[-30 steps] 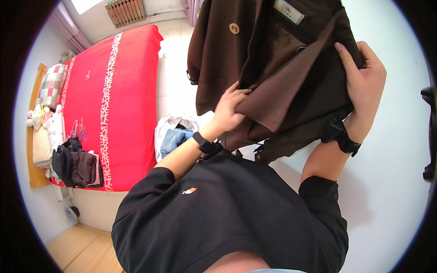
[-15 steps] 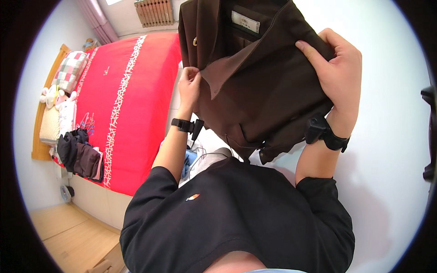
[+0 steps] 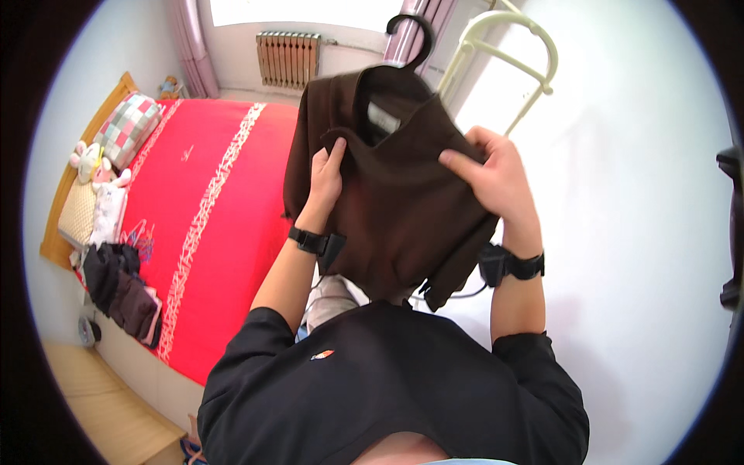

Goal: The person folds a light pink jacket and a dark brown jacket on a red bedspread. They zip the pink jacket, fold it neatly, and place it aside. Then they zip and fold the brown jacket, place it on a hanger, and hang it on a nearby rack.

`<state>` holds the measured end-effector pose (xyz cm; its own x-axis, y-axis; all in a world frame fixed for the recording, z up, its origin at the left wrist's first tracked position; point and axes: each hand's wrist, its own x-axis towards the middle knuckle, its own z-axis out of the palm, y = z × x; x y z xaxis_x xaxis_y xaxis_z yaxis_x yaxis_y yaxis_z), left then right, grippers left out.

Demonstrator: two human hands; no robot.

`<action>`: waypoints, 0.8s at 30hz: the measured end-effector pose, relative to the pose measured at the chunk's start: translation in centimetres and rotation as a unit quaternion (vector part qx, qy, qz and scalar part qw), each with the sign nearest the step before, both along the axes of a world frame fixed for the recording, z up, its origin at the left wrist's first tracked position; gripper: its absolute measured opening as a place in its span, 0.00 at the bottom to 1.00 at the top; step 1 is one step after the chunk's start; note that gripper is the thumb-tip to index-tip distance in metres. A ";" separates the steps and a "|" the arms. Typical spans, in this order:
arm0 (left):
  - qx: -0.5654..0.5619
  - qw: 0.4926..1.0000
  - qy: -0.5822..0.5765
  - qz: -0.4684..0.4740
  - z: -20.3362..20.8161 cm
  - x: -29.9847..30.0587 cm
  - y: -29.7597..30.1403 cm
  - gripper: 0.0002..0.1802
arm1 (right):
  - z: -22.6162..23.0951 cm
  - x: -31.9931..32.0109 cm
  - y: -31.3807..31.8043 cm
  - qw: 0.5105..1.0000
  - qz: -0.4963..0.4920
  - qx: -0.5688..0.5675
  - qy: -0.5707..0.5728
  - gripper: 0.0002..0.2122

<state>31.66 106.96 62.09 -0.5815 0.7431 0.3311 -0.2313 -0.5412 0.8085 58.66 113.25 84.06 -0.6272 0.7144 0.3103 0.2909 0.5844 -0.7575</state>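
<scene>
A dark brown coat (image 3: 387, 209) hangs in front of me on a black hanger (image 3: 422, 39), whose hook stands up above the collar. A pale label (image 3: 383, 118) shows inside the neck. My left hand (image 3: 327, 174) pinches the front edge near the collar, thumb on top. On the other side, my right hand (image 3: 496, 174) grips the coat near its shoulder, with the thumb on the outside and the fingers partly behind the cloth. Both wrists wear black straps with small boxes.
Left of me is a bed with a red cover (image 3: 209, 170), a checked pillow (image 3: 130, 128), plush toys (image 3: 97, 164) and a pile of folded dark clothes (image 3: 120, 287). A pale green tubular rack (image 3: 511, 58) stands ahead right, beside the white wall (image 3: 635, 232). A radiator (image 3: 288, 60) is under the window.
The coat has moved lower and turned more upright, and its hanger hook has come into view. Both hands still hold it; the right one has shifted left and down. The rack now shows.
</scene>
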 end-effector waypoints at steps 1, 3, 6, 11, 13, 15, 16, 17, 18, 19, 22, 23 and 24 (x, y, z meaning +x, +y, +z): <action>-0.010 1.000 0.009 0.003 -0.2 -1.8 1.9 0.13 | -1.0 -1.9 1.2 0.999 0.023 -0.045 0.005 0.15; -0.018 1.000 0.024 0.001 0.0 -5.6 6.7 0.13 | -1.3 -5.5 4.2 0.988 0.074 -0.134 0.016 0.13; -0.046 0.999 0.007 -0.018 -0.6 -11.2 14.2 0.13 | -1.1 -11.9 9.3 0.963 0.091 -0.255 0.001 0.07; -0.044 0.994 0.101 -0.015 0.4 -18.8 23.6 0.12 | 0.2 -19.5 15.0 0.903 0.119 -0.394 0.119 0.24; -0.068 0.986 0.151 0.017 2.2 -21.1 27.7 0.14 | 0.8 -21.6 17.0 0.889 0.074 -0.416 0.175 0.25; -0.101 0.975 0.195 0.025 4.0 -22.0 30.9 0.16 | 1.2 -23.0 18.5 0.879 0.016 -0.419 0.224 0.27; -0.112 0.969 0.217 0.031 4.8 -22.0 32.5 0.17 | 1.3 -23.8 19.2 0.880 0.018 -0.405 0.247 0.27; -0.093 0.965 0.241 0.049 5.4 -22.3 34.0 0.17 | 1.3 -24.8 20.1 0.881 0.013 -0.390 0.266 0.28; -0.092 0.961 0.255 0.055 6.1 -22.5 35.6 0.17 | 1.3 -25.7 20.9 0.882 0.007 -0.375 0.284 0.28; -0.059 0.958 0.272 0.073 6.7 -22.8 37.3 0.17 | 1.4 -26.5 21.6 0.884 0.004 -0.363 0.296 0.28; -0.016 0.935 0.337 0.113 8.4 -23.9 42.0 0.13 | 1.7 -29.4 24.6 0.864 -0.029 -0.352 0.358 0.28; -0.022 0.930 0.355 0.095 8.7 -24.2 43.4 0.12 | 1.7 -30.2 25.8 0.864 -0.039 -0.342 0.368 0.27; -0.029 0.924 0.372 0.081 9.3 -25.0 45.1 0.11 | 2.0 -31.4 27.4 0.864 -0.047 -0.332 0.375 0.27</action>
